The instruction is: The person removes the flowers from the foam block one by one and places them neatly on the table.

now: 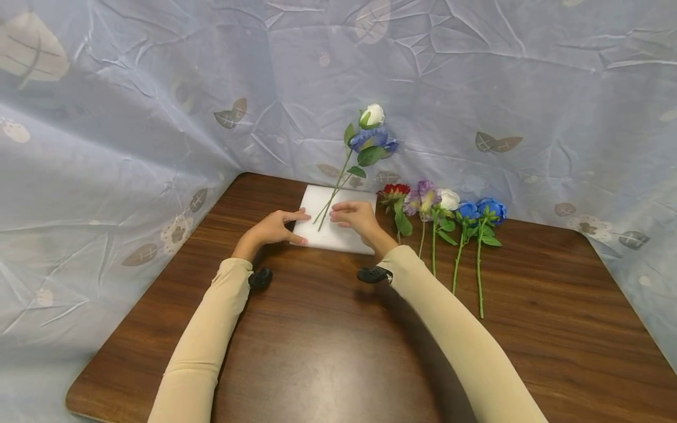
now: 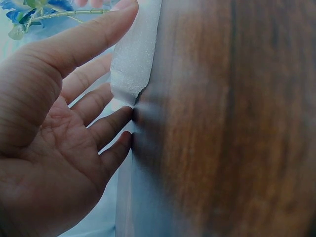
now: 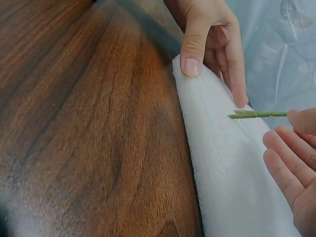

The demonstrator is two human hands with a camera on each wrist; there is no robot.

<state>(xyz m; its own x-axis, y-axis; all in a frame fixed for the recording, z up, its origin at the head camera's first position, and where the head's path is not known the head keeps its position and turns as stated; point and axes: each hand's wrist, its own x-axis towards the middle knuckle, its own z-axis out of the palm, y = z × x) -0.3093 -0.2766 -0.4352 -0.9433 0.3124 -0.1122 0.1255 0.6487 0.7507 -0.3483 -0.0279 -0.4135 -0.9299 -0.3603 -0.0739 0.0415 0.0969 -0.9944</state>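
My left hand point(image 1: 271, 227) rests at the left side of a white foam sheet point(image 1: 349, 238). Its thumb touches the sheet near the front corner, and its other fingers are spread along the left side. Two artificial flowers, a white rose point(image 1: 374, 115) and a blue flower point(image 1: 368, 140), reach back past the sheet, their green stems crossing over it. In the right wrist view a cut stem end point(image 3: 243, 114) points toward the left hand. With fingers nearly straight, my right hand point(image 1: 357, 218) is beside the stems, over the right part of the sheet.
Right of the sheet lies a row of artificial flowers: a red one point(image 1: 394, 191), a purple one point(image 1: 423, 197), a white rose point(image 1: 448, 200) and two blue roses point(image 1: 491, 209). A patterned curtain point(image 1: 317, 76) hangs behind the brown wooden table point(image 1: 301, 352).
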